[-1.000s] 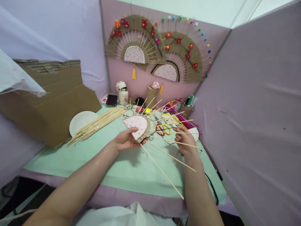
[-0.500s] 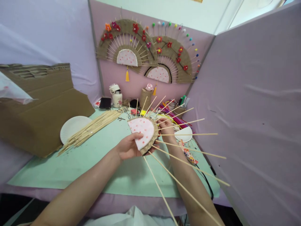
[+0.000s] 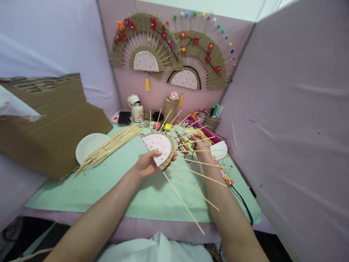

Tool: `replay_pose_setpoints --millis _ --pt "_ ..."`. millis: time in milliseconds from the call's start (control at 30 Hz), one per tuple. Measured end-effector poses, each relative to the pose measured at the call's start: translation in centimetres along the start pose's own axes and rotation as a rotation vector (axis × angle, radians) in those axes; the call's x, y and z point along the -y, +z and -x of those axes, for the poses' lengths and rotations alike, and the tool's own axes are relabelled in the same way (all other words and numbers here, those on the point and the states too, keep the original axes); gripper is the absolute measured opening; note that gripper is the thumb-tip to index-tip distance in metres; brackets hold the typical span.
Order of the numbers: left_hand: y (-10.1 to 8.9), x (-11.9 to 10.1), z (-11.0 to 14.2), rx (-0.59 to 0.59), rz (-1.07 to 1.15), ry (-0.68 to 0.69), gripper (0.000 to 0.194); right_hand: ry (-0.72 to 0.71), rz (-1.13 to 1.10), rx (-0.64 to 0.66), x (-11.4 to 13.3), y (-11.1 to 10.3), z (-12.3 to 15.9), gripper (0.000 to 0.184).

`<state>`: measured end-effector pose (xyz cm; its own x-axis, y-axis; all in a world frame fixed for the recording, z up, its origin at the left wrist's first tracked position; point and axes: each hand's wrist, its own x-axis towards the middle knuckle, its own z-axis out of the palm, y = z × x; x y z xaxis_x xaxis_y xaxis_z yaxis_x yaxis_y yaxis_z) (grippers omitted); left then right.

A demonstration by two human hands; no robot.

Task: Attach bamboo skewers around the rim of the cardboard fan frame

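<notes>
Right hand (image 3: 201, 146), now farther from the dotted half-disc (image 3: 159, 145) left hand (image 3: 146, 165) grasps, pinches black cord (image 3: 183, 144) outward, right of frame center.

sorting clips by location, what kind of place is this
Probably a craft corner or small handicraft booth: flower-decorated brown cardboard fans hang on a pink partition, a bundle of thin wooden sticks lies on the green-covered table, and a brown pen cup stands at the back.

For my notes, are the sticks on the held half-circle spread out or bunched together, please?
Spread out: the sticks fan outward from the half-circle along its curve.
</notes>
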<state>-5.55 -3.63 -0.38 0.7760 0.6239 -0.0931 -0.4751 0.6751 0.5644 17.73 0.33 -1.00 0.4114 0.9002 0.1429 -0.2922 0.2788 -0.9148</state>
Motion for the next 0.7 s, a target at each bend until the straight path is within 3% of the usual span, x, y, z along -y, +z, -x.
replay_pose_setpoints --millis 300,500,700 --pt "-0.1 -1.9 0.6 -0.098 -0.029 0.203 0.058 0.182 -0.217 0.168 2.0 -1.6 -0.3 0.027" --pt "-0.4 -2.6 0.6 -0.172 -0.019 0.291 0.059 0.124 -0.358 0.244 3.7 -2.4 0.0 0.025" --pt "-0.1 -2.6 0.4 -0.221 0.004 0.285 0.057 -0.022 -0.346 0.291 4.4 -2.6 0.3 0.018"
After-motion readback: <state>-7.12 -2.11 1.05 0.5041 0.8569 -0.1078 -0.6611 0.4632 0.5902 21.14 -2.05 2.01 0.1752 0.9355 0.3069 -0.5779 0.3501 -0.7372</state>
